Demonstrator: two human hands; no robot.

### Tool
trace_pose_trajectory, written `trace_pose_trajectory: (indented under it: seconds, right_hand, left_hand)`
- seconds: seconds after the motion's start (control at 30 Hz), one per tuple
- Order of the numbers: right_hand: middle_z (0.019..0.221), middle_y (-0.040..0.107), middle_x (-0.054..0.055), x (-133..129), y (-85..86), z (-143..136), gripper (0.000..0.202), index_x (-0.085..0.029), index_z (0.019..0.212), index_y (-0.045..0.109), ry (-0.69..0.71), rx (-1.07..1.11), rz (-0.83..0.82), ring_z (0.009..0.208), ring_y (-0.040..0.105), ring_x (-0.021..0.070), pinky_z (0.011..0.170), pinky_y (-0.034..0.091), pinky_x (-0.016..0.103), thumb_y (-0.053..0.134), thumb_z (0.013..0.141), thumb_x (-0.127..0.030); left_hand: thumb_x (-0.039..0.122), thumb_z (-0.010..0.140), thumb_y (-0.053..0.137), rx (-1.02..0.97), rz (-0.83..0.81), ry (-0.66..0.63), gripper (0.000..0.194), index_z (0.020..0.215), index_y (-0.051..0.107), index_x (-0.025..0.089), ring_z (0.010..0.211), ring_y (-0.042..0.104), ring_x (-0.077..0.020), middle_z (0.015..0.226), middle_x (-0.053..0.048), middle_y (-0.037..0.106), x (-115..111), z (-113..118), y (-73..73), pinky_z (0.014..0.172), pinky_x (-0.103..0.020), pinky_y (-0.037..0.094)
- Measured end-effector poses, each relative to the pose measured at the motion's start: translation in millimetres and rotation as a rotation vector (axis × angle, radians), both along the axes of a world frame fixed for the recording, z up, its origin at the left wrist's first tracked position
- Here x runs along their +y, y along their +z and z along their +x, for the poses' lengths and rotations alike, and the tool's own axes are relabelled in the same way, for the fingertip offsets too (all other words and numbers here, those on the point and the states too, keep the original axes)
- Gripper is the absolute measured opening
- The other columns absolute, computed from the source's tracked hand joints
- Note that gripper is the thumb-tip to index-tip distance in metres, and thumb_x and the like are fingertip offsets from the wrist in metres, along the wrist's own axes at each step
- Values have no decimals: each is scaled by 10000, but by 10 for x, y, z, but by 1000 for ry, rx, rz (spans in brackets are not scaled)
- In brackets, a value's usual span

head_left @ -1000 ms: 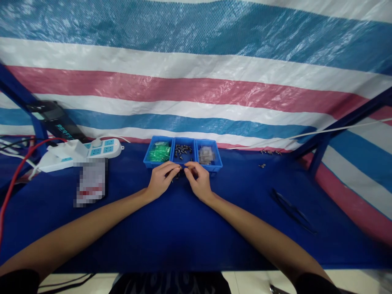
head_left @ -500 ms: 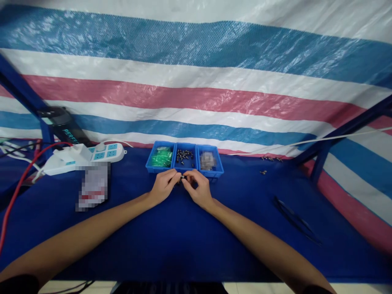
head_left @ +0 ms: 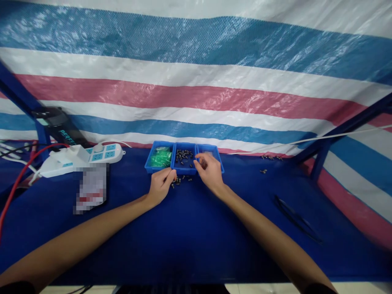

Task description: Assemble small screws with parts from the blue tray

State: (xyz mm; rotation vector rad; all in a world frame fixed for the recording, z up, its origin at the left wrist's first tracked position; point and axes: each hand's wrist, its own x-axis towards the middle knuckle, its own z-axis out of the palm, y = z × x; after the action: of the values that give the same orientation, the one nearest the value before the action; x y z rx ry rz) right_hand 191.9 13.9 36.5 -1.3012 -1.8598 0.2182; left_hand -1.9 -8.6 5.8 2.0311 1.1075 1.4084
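Note:
Three joined blue bins stand at the back of the blue table. The left bin point(head_left: 148, 167) has green pieces point(head_left: 161, 157), the middle bin point(head_left: 185, 168) small metal parts point(head_left: 183, 155), the right bin point(head_left: 219, 160) is partly hidden by my right hand point(head_left: 210, 168). That hand is over its front left, fingers curled and slightly apart, with nothing visible between them. In front of the left bin my left hand point(head_left: 161, 185) is closed, thumb against forefinger; what it pinches is too small to name. Several metal parts point(head_left: 178, 181) lie on the table between my hands.
At the left are a white power strip point(head_left: 108, 153) with cables, a black bottle point(head_left: 63, 126) and a blurred packet point(head_left: 92, 188). More small metal parts point(head_left: 271, 157) and a dark looped object point(head_left: 297, 218) lie at the right. Striped sheeting point(head_left: 196, 98) hangs behind.
My hands have parted. The right one has moved up and right from beside the left to the right bin. The metal parts on the table between them now show.

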Motion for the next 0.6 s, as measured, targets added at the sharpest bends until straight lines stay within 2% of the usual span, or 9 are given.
trace_pose_trajectory:
  seconds: [0.13, 0.3, 0.4, 0.47, 0.57, 0.6]
  right_hand:
    - [658, 619, 28, -68, -22, -51, 130, -163, 823, 640, 54, -391, -233, 626, 586, 157, 604, 423, 255, 520, 823, -212]
    - [829, 672, 128, -217, -85, -175, 225, -132, 989, 614, 78, -722, -370, 748, 651, 241, 643, 456, 316, 479, 871, -266]
    - [848, 673, 145, -255, -127, -208, 242, -118, 1059, 580, 78, -777, -395, 780, 660, 254, 669, 464, 331, 446, 889, -226]
    - [835, 673, 146, -264, -141, -217, 231, -110, 1043, 579, 85, -782, -391, 778, 662, 257, 662, 462, 327, 440, 883, -202]
    - [823, 676, 133, -277, -139, -239, 209, -108, 996, 581, 106, -725, -374, 748, 661, 240, 638, 451, 305, 443, 870, -202]
    - [825, 678, 123, -285, -136, -252, 202, -114, 982, 579, 119, -691, -365, 740, 659, 229, 636, 448, 296, 441, 869, -209]
  left_hand:
    - [290, 934, 437, 0, 0, -2, 380, 595, 522, 142, 503, 445, -78, 534, 22, 473, -2, -8, 5, 550, -214, 348]
    - [285, 929, 442, 24, 16, -9, 380, 584, 514, 142, 498, 449, -77, 531, 26, 456, -7, -15, 4, 538, -216, 344]
    - [238, 922, 454, 31, 55, -25, 355, 587, 517, 139, 498, 452, -73, 538, 23, 461, 5, -9, -1, 529, -217, 350]
    - [178, 909, 464, 34, 150, -61, 312, 608, 533, 136, 515, 478, -74, 559, 15, 495, -21, -5, 44, 535, -216, 369]
    - [106, 875, 489, 29, 398, -157, 232, 661, 574, 132, 571, 545, -89, 613, -4, 569, -182, -34, 210, 554, -217, 416]
    - [125, 872, 507, -11, 434, -161, 218, 670, 589, 135, 574, 554, -94, 617, -3, 576, -268, -57, 277, 566, -223, 438]
